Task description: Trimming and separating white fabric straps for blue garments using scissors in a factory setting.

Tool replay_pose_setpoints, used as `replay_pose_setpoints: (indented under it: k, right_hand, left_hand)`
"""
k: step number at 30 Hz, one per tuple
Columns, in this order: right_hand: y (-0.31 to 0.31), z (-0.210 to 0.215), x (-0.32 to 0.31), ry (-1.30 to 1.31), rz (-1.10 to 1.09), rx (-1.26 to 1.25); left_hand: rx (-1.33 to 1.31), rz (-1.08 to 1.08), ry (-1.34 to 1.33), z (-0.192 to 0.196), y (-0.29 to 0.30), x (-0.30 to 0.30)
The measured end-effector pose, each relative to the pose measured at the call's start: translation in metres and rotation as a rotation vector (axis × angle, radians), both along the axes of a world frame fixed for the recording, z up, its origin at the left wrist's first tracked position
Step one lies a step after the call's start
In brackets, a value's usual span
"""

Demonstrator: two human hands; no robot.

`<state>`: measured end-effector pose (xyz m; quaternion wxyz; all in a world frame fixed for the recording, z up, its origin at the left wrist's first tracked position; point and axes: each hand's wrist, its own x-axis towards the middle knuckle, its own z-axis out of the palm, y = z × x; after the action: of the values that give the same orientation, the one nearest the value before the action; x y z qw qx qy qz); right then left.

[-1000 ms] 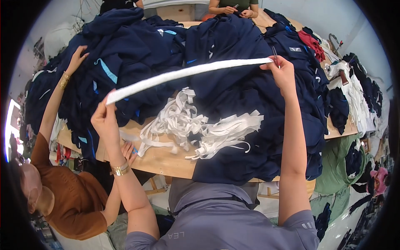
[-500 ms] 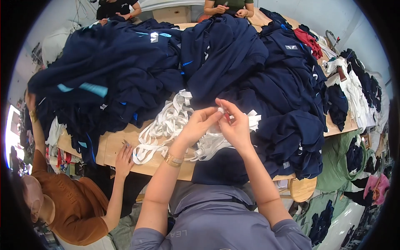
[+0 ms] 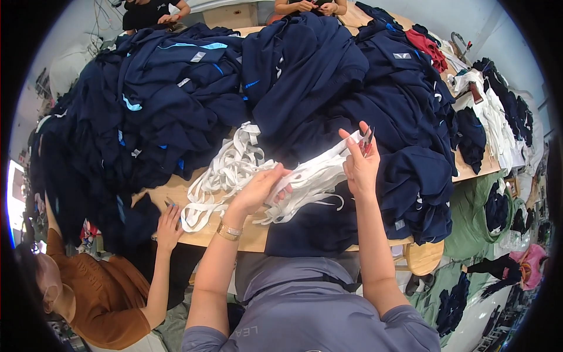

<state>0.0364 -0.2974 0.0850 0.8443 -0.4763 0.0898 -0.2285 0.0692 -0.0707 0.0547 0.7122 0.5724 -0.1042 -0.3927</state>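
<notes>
A white flat strap [image 3: 325, 156] stretches taut between my two hands above the table. My left hand [image 3: 258, 190] is closed round its lower left end. In my right hand [image 3: 360, 167] the other end is pinched between thumb and fingers. Small thread snips with red handles [image 3: 368, 144] are also held in that hand, blades pointing up. Below the strap lies a bunch of loose white straps [image 3: 311, 193]. Left of it is a tangled heap of similar white straps [image 3: 229, 161]. A navy garment [image 3: 311, 232] lies flat near the table's front edge.
Big heaps of navy garments [image 3: 305, 70] cover the wooden table [image 3: 252, 234]. At left, a co-worker in a brown shirt [image 3: 105, 281] handles navy cloth, one hand on the table edge. Two people stand at the far side. A wooden stool [image 3: 425, 258] is at the right front.
My hands have moved apart from close together, drawing the strap out between them. At left, the co-worker has pulled a navy garment down toward the table's front left edge.
</notes>
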Motion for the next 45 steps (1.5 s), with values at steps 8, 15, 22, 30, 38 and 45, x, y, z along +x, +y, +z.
replay_pose_setpoints:
  k: [8, 15, 22, 30, 38, 45]
  right_hand:
    - [-0.005, 0.019, -0.008, -0.053, 0.151, 0.007]
    - [-0.011, 0.036, -0.016, -0.094, 0.192, -0.005]
    - [-0.021, 0.038, -0.005, -0.051, -0.07, -0.171]
    - [-0.04, -0.041, 0.004, 0.399, -0.281, -0.895]
    - [-0.042, -0.045, -0.012, 0.263, -0.397, -0.815]
    - [-0.01, -0.044, -0.041, 0.19, -0.302, -0.521]
  left_hand:
    - [-0.284, -0.147, 0.315, -0.002, -0.008, -0.013]
    - [-0.299, -0.007, 0.099, 0.008, -0.01, -0.015]
    - [0.028, 0.157, -0.296, 0.018, -0.006, -0.014]
    - [0.499, 0.255, -0.676, -0.022, -0.001, -0.021]
    - [0.621, 0.292, -0.772, -0.025, -0.003, -0.029]
    - [0.609, 0.303, -0.772, -0.017, -0.007, -0.031]
